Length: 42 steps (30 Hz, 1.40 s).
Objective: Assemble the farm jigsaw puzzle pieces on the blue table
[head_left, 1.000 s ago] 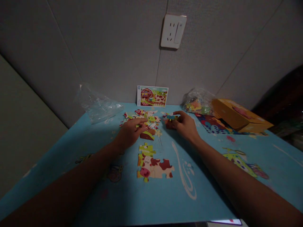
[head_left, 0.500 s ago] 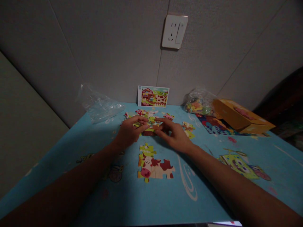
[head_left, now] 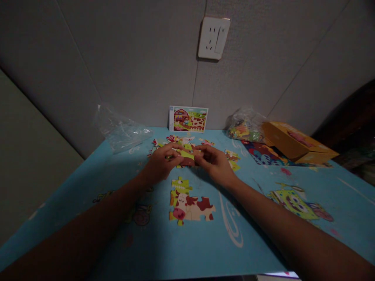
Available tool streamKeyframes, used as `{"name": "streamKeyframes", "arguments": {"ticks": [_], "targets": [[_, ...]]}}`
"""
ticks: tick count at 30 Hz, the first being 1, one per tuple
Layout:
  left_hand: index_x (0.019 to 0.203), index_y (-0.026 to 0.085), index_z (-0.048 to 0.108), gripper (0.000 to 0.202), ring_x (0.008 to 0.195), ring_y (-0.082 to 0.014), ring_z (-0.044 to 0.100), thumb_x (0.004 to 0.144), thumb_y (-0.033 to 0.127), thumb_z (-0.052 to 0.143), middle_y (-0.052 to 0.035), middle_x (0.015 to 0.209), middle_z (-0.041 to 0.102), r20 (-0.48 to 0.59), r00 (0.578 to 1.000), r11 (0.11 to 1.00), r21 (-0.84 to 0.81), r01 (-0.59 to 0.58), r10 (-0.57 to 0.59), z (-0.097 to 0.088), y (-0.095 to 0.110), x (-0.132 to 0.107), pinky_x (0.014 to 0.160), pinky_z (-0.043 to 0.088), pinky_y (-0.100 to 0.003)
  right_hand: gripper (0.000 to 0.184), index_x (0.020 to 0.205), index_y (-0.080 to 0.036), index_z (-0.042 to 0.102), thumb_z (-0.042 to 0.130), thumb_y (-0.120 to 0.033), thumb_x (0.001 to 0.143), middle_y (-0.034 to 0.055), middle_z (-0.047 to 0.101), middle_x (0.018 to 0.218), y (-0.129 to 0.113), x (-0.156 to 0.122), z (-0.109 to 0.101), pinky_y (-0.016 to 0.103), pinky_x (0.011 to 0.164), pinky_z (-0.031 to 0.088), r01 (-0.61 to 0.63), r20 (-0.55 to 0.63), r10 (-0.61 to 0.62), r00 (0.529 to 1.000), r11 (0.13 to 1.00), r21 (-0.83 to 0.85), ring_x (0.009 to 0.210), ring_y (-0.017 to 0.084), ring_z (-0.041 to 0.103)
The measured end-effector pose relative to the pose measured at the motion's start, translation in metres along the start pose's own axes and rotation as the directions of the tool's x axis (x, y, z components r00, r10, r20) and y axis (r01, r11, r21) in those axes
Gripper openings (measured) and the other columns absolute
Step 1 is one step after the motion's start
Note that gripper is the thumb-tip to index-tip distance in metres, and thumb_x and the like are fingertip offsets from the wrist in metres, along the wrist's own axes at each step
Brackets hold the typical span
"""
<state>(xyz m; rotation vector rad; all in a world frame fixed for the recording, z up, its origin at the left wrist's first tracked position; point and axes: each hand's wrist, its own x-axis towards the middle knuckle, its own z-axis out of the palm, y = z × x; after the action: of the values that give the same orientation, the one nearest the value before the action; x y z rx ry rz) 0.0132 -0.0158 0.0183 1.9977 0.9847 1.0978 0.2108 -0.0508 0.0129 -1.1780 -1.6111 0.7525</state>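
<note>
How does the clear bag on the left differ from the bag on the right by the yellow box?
The left bag looks flat and see-through, with nothing coloured inside; the right bag bulges with colourful pieces. The left bag lies alone; the right bag sits against the yellow box. Both are crinkled clear plastic near the wall.

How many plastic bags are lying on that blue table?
2. An empty-looking clear bag lies at the back left near the wall. A second bag, with colourful puzzle pieces inside, sits at the back right beside the yellow box. None other shows.
</note>
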Motion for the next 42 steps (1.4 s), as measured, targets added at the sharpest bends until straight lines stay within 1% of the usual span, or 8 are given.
{"name": "streamKeyframes", "arguments": {"ticks": [4, 8, 14, 19, 24, 29, 35, 42], "targets": [[0.100, 0.019, 0.068, 0.023, 0.087, -0.0188, 0.069, 0.079, 0.027, 0.063, -0.0051, 0.099, 0.074, -0.181, 0.983, 0.998, 0.061, 0.031, -0.019, -0.006, -0.008, 0.004, 0.082, 0.054, -0.031, 0.030, 0.104, -0.015, 0.065, 0.059, -0.031, 0.079, 0.0034, 0.068, 0.076, 0.003, 0.007, -0.016, 0.027, 0.061, 0.049, -0.097, -0.195, 0.075, 0.978, 0.990, -0.107, 0.066, 0.017, 0.064], [0.106, 0.018, 0.068, 0.031, 0.098, -0.0224, 0.067, 0.077, 0.029, 0.064, -0.0062, 0.106, 0.072, -0.291, 0.956, 0.973, 0.204, 0.108, -0.045, -0.012, -0.023, 0.007, 0.094, 0.051, -0.036, 0.028, 0.099, -0.015, 0.068, 0.055, -0.025, 0.076, 0.0057, 0.071, 0.079, 0.012, 0.017, -0.037, 0.027, 0.061, 0.047, -0.297, -0.416, 0.145, 0.898, 0.896, -0.330, 0.068, 0.019, 0.066], [0.101, 0.015, 0.071, 0.037, 0.102, -0.0252, 0.064, 0.076, 0.042, 0.071, -0.0113, 0.105, 0.070, -0.150, 0.982, 0.917, 0.398, -0.043, 0.111, -0.007, -0.038, 0.005, 0.098, 0.049, -0.040, 0.025, 0.095, -0.017, 0.072, 0.058, -0.025, 0.075, 0.0092, 0.071, 0.088, 0.023, 0.020, -0.046, 0.031, 0.073, 0.046, -0.415, -0.369, 0.219, 0.903, 0.665, -0.621, 0.084, 0.023, 0.064], [0.106, 0.022, 0.073, 0.032, 0.103, -0.0235, 0.063, 0.080, 0.040, 0.069, -0.0100, 0.112, 0.066, -0.078, 0.990, 0.890, 0.451, -0.066, 0.113, -0.006, -0.038, 0.003, 0.096, 0.049, -0.040, 0.041, 0.116, -0.020, 0.069, 0.062, -0.035, 0.078, 0.0176, 0.061, 0.113, 0.023, 0.016, -0.042, 0.045, 0.089, 0.041, -0.373, -0.395, 0.077, 0.915, 0.531, -0.761, 0.111, 0.035, 0.052], [0.100, 0.021, 0.075, 0.026, 0.106, -0.0239, 0.061, 0.081, 0.037, 0.069, -0.0103, 0.109, 0.064, -0.061, 0.992, 0.889, 0.453, -0.073, 0.113, -0.005, -0.041, 0.002, 0.098, 0.049, -0.042, 0.037, 0.114, -0.020, 0.071, 0.059, -0.042, 0.087, 0.0130, 0.062, 0.115, 0.012, 0.011, -0.024, 0.043, 0.097, 0.038, -0.024, -0.075, -0.053, 0.996, 0.636, -0.772, 0.110, 0.029, 0.049], [0.097, 0.022, 0.075, 0.021, 0.104, -0.0232, 0.061, 0.079, 0.032, 0.071, -0.0086, 0.106, 0.063, -0.076, 0.984, 0.885, 0.452, -0.110, 0.161, -0.002, -0.046, 0.001, 0.097, 0.050, -0.041, 0.036, 0.107, -0.024, 0.073, 0.062, -0.050, 0.085, 0.0125, 0.058, 0.124, 0.003, 0.001, -0.003, 0.051, 0.099, 0.035, 0.170, 0.156, -0.077, 0.985, 0.630, -0.758, 0.120, 0.033, 0.042], [0.088, 0.020, 0.072, 0.012, 0.106, -0.0219, 0.062, 0.077, 0.023, 0.071, -0.0074, 0.106, 0.065, -0.069, 0.972, 0.915, 0.357, -0.187, 0.225, -0.001, -0.031, 0.001, 0.096, 0.049, -0.037, 0.016, 0.094, -0.020, 0.066, 0.063, -0.032, 0.085, 0.0095, 0.064, 0.110, 0.008, 0.001, -0.004, 0.044, 0.094, 0.040, 0.181, 0.099, -0.152, 0.983, 0.799, -0.574, 0.108, 0.027, 0.053], [0.114, 0.016, 0.055, 0.035, 0.053, -0.0089, 0.059, 0.081, 0.023, 0.065, 0.0021, 0.072, 0.069, 0.035, 0.995, 0.992, 0.078, -0.096, 0.094, 0.003, -0.003, -0.004, 0.052, 0.044, -0.018, 0.021, 0.107, -0.019, 0.058, 0.054, -0.034, 0.092, 0.0022, 0.064, 0.083, 0.006, 0.001, -0.005, 0.027, 0.066, 0.042, 0.148, 0.062, -0.138, 0.989, 0.963, -0.227, 0.071, 0.015, 0.056]]}}
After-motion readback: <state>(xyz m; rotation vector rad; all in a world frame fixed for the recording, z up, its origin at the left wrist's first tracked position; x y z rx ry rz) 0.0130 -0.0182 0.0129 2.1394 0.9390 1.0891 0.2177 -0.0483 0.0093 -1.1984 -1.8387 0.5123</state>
